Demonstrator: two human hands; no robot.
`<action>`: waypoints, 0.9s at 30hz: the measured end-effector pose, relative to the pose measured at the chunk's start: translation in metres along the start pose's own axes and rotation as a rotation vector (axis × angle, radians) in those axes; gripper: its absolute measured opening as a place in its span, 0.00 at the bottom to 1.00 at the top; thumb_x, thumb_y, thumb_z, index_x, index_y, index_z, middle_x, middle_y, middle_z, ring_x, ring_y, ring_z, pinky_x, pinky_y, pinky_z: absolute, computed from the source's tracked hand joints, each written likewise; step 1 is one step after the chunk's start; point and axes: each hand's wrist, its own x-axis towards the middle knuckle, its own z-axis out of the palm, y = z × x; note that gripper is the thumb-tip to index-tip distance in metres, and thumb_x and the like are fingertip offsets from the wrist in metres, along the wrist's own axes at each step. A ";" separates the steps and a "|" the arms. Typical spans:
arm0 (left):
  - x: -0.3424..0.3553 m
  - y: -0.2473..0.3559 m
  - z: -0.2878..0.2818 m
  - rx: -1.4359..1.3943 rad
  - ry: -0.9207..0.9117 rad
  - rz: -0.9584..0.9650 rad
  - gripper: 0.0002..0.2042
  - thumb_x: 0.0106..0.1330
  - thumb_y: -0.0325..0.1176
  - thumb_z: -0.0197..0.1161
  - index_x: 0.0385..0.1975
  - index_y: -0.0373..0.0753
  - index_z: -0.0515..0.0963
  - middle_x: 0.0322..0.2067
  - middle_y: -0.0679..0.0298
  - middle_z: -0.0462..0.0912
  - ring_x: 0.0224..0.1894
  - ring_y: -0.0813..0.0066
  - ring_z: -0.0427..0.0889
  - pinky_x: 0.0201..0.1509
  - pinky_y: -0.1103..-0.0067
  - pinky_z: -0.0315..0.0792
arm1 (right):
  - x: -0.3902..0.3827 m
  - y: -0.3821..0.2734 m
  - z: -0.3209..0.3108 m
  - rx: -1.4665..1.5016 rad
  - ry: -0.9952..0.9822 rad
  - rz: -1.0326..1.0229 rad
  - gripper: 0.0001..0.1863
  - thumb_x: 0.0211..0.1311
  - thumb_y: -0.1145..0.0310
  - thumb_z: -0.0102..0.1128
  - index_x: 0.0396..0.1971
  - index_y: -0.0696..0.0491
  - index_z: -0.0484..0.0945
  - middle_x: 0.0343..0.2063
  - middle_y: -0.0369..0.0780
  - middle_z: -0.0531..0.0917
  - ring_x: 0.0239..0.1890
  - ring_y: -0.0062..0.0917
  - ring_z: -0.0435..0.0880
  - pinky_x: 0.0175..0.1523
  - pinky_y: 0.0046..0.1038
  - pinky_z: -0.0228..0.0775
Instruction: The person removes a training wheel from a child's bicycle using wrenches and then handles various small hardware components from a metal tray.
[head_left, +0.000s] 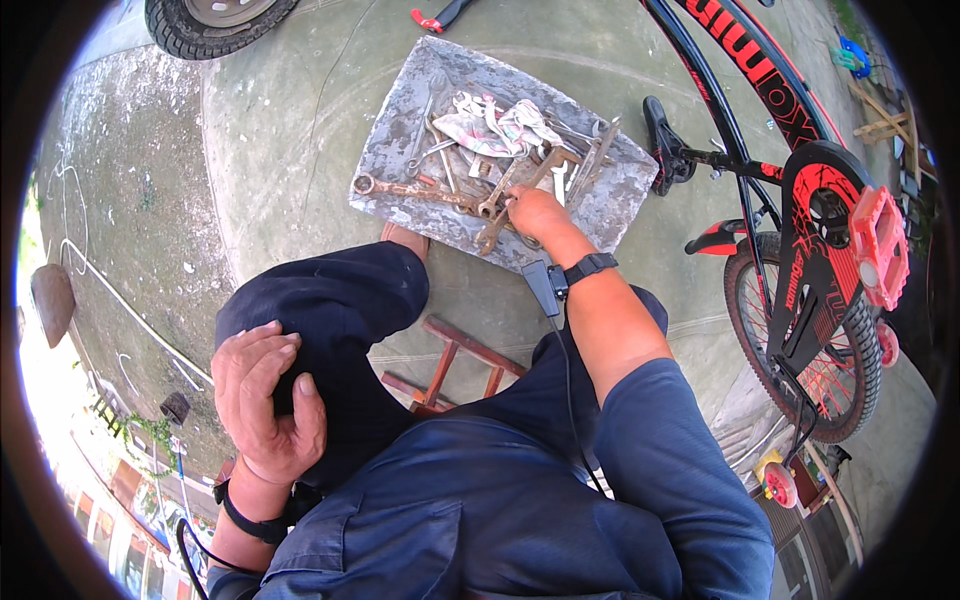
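Note:
My right hand point(537, 213) reaches into a worn grey metal tray point(625, 170) of hand tools. Its fingers are bent together among rusty wrenches; what they pinch is hidden. Just left of the fingertips lies a long rusty ring wrench point(415, 190). A shiny open-ended wrench point(559, 183) is right of the hand, and a stained white rag point(490, 125) covers part of the pile. Over my left thigh, my left hand point(265, 400) is raised with nothing in it, fingers loosely curved and the thumb apart.
To the right, a black and red bicycle point(745, 140) stands with its pink pedal point(878, 245) toward me. A tire point(215, 25) is at the upper left. Between my legs shows a reddish wooden stool point(445, 360). A cable point(575, 400) runs down from my right wrist.

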 end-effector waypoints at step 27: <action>-0.001 -0.003 -0.001 0.033 0.019 0.002 0.11 0.55 0.22 0.58 0.39 0.32 0.74 0.35 0.53 0.82 0.41 0.52 0.82 0.50 0.62 0.71 | 0.015 -0.030 0.006 0.453 -0.147 0.164 0.18 0.62 0.67 0.58 0.50 0.56 0.76 0.25 0.43 0.85 0.20 0.24 0.84 0.25 0.28 0.72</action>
